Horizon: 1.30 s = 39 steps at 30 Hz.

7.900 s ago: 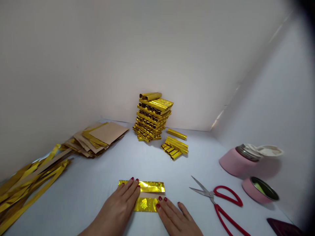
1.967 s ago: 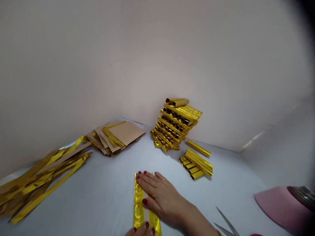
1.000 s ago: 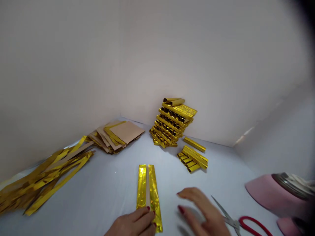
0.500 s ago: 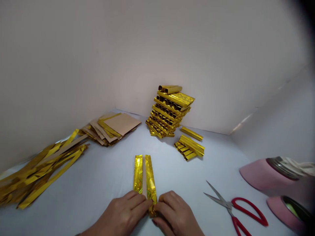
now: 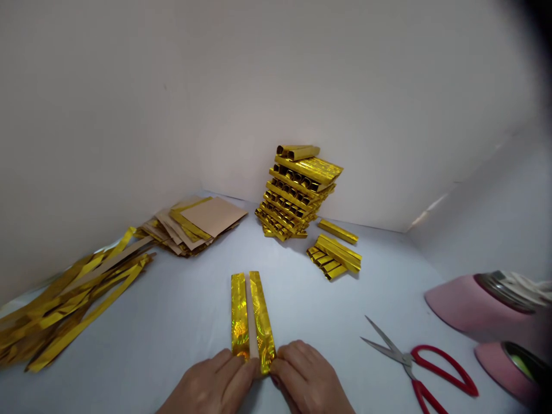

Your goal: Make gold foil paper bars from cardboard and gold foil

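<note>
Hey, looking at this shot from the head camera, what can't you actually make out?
Head view:
The near ends of the two gold foil strips: covered by the left hand and right hand.
Red-handled scissors: lower handle cut off by the bottom edge.
Pink canister: far end lost in the dark right edge.
Stacked gold foil tubes: back hidden, exact count too small to tell.

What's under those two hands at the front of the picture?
The left hand and right hand rest on the near end of a gold foil strip with a pale band down its middle, on a white surface. The fingers cover the strip's end, so how it finishes cannot be seen.
</note>
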Each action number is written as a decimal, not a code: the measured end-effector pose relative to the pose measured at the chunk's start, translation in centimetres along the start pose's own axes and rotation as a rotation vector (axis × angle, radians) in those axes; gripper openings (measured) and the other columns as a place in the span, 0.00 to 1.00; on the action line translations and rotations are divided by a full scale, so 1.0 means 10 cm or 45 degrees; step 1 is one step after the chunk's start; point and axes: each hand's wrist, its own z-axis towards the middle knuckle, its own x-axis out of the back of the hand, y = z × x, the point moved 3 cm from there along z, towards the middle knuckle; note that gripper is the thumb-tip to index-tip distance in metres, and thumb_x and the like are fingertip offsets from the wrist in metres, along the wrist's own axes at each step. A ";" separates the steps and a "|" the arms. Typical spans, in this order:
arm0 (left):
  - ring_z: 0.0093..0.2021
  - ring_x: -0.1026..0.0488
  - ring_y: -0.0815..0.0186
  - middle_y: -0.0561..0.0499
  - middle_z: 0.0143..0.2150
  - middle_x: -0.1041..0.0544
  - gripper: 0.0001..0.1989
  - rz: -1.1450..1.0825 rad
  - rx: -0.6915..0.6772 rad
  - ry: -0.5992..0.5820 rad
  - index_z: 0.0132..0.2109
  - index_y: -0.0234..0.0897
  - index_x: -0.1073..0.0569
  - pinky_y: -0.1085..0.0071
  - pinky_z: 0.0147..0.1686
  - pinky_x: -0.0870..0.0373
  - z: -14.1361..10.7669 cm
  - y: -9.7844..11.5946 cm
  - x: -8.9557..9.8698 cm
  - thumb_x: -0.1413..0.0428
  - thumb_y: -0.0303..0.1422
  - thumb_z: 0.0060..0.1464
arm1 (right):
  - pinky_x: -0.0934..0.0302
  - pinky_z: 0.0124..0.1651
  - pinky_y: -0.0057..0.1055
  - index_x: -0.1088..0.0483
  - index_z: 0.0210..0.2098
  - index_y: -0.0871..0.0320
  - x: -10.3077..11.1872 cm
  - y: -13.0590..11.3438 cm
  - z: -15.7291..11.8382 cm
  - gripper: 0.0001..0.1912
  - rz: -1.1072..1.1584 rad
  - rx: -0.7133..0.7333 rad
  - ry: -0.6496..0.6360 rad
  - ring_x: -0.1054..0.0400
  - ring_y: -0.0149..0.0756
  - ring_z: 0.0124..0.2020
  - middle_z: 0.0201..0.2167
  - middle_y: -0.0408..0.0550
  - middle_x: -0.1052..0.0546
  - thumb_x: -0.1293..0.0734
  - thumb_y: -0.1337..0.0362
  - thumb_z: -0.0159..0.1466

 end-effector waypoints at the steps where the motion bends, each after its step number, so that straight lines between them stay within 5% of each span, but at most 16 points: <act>1: 0.23 0.31 0.65 0.50 0.27 0.27 0.19 0.011 0.004 0.000 0.43 0.33 0.32 0.73 0.21 0.32 -0.01 0.00 0.00 0.67 0.27 0.68 | 0.40 0.26 0.28 0.30 0.32 0.58 -0.01 0.00 -0.01 0.16 0.016 -0.013 -0.016 0.35 0.34 0.24 0.23 0.46 0.28 0.47 0.71 0.69; 6: 0.23 0.31 0.64 0.51 0.25 0.29 0.17 0.071 0.086 -0.034 0.33 0.37 0.32 0.72 0.21 0.34 -0.06 -0.04 -0.06 0.62 0.26 0.67 | 0.38 0.31 0.31 0.32 0.33 0.58 -0.03 0.03 -0.04 0.10 0.130 -0.121 -0.078 0.35 0.36 0.28 0.27 0.48 0.27 0.43 0.72 0.66; 24: 0.29 0.28 0.62 0.49 0.33 0.26 0.16 -0.003 0.266 -0.239 0.40 0.39 0.33 0.70 0.27 0.30 -0.11 -0.11 -0.12 0.64 0.31 0.68 | 0.39 0.33 0.34 0.38 0.31 0.56 -0.06 0.07 0.02 0.09 0.227 -0.383 -0.167 0.37 0.38 0.30 0.29 0.47 0.30 0.39 0.77 0.59; 30: 0.29 0.29 0.65 0.50 0.34 0.24 0.20 0.113 0.057 -0.230 0.43 0.38 0.29 0.72 0.27 0.32 -0.10 -0.08 -0.01 0.65 0.32 0.69 | 0.41 0.34 0.32 0.36 0.31 0.56 -0.01 0.10 0.04 0.08 0.337 -0.394 -0.105 0.36 0.37 0.32 0.29 0.45 0.30 0.39 0.74 0.62; 34: 0.34 0.27 0.64 0.48 0.39 0.21 0.24 0.413 -0.114 -0.110 0.46 0.34 0.26 0.71 0.30 0.34 -0.16 -0.01 0.04 0.63 0.42 0.69 | 0.42 0.33 0.32 0.33 0.30 0.56 0.02 0.06 0.03 0.08 0.153 -0.310 -0.008 0.37 0.37 0.30 0.28 0.45 0.30 0.40 0.70 0.65; 39: 0.39 0.28 0.64 0.49 0.41 0.20 0.29 0.534 -0.170 -0.045 0.45 0.32 0.25 0.70 0.35 0.37 -0.21 0.04 0.02 0.65 0.47 0.67 | 0.46 0.32 0.33 0.28 0.38 0.61 0.01 -0.14 0.02 0.14 -0.209 0.149 0.168 0.37 0.35 0.28 0.29 0.48 0.26 0.45 0.73 0.68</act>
